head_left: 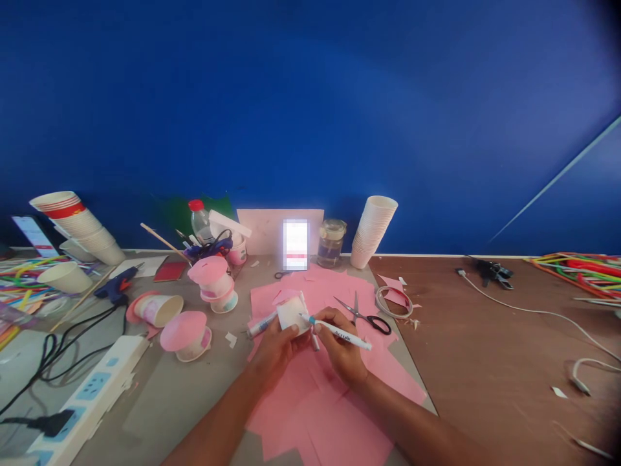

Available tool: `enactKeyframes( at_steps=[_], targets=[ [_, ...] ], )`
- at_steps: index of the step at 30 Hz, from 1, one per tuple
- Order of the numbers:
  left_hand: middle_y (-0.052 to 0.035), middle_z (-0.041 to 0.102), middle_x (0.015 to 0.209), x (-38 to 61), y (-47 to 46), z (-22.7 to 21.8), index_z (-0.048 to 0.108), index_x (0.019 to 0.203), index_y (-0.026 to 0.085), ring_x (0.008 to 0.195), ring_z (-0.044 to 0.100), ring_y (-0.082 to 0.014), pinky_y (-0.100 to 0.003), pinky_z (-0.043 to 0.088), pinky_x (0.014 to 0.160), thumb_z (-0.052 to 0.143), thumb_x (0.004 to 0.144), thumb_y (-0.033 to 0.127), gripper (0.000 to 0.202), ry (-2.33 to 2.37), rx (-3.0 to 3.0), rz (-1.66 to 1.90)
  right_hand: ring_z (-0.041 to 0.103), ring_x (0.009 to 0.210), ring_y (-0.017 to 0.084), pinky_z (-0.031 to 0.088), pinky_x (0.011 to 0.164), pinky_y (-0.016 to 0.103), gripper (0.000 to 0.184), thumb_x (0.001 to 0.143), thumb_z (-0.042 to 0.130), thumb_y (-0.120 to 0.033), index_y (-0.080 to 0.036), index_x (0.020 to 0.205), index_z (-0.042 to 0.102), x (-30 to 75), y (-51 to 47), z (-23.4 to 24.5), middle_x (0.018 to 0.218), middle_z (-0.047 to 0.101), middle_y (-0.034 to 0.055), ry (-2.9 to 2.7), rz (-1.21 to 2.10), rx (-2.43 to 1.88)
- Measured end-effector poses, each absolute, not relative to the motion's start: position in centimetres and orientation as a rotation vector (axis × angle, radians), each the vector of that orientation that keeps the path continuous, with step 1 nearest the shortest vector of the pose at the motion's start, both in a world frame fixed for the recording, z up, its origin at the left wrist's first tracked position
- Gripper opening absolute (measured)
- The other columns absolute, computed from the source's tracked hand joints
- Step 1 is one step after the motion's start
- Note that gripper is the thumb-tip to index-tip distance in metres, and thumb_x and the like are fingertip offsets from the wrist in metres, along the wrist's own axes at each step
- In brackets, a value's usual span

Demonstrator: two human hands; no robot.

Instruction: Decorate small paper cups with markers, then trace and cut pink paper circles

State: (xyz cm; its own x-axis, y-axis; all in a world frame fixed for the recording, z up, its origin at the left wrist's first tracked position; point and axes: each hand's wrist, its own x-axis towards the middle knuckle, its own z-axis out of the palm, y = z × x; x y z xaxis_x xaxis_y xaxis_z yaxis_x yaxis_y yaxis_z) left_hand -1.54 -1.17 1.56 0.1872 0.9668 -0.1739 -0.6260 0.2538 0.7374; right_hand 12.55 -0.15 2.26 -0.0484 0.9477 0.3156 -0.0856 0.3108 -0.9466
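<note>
1. Far left of the pink paper pile [339, 421], a leaning stack of cups [99, 236] stands on the desk [160, 401].
2. Nearer to the pile, but well apart from it on the left, is a blue glue gun [116, 285].
3. Just left of the pile are three lots of cup work: a cup on its side [152, 309], a cup with a round pink top [184, 330], and a small cup tower [213, 278]. They all have pink paper on them, so I think that part is done there.
4. Over the middle of the pile, the left hand [276, 349] pinches a small white paper piece [291, 314], maybe a cup. The side I can see is mostly plain white, so it seems most of it is left to colour.
5. Also over the pile, the right hand [342, 349] grips an acrylic marker [344, 333] like a pencil. Its tip is right by the white piece. I can't tell if it touches.
6. On the pile's right part lie open scissors [366, 318].
7. Behind the pile, to the right, is a tall cup stack [373, 233].
8. At the pile's right edge is a tape roll [379, 304].
</note>
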Motion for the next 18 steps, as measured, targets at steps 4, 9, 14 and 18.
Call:
enactKeyframes(
  at_steps=[4,9,14,18],
  targets=[
    [-0.004,0.064,0.091,-1.49,-1.3,1.37,0.057,0.094,0.018,0.083,0.061,-0.0178,-0.04,0.047,0.085,0.066,0.077,0.019,0.02,0.749,0.581,1.217,0.056,0.064,0.014,0.047,0.062,0.028,0.007,0.081,0.056,-0.023,-0.021,0.082,0.062,12.35,-0.37,2.22,0.075,0.061,0.0015,-1.411,0.989,-0.84],
    [-0.0017,0.06,0.08,-1.38,-1.31,1.32,0.056,0.089,0.017,0.074,0.057,-0.014,-0.037,0.05,0.081,0.067,0.076,0.017,0.018,0.749,0.604,1.232,0.052,0.055,0.012,0.046,0.057,0.027,0.007,0.082,0.055,-0.022,-0.021,0.083,0.061,12.21,-0.38,2.07,0.071,0.058,-0.0004,-1.425,0.999,-0.839],
    [-0.001,0.058,0.08,-1.31,-1.32,1.45,0.055,0.088,0.018,0.074,0.056,-0.013,-0.034,0.05,0.078,0.068,0.076,0.017,0.019,0.754,0.608,1.222,0.053,0.057,0.013,0.045,0.056,0.027,0.006,0.081,0.054,-0.022,-0.021,0.083,0.06,12.22,-0.32,2.08,0.071,0.059,0.0,-1.44,0.984,-0.864],
    [-0.0008,0.058,0.081,-1.31,-1.3,1.31,0.054,0.089,0.018,0.076,0.056,-0.013,-0.035,0.049,0.08,0.068,0.076,0.016,0.02,0.771,0.612,1.215,0.052,0.052,0.012,0.045,0.055,0.026,0.006,0.081,0.054,-0.021,-0.021,0.083,0.06,12.17,-0.34,2.04,0.064,0.057,-0.0019,-1.429,1.023,-0.881]
  ],
)
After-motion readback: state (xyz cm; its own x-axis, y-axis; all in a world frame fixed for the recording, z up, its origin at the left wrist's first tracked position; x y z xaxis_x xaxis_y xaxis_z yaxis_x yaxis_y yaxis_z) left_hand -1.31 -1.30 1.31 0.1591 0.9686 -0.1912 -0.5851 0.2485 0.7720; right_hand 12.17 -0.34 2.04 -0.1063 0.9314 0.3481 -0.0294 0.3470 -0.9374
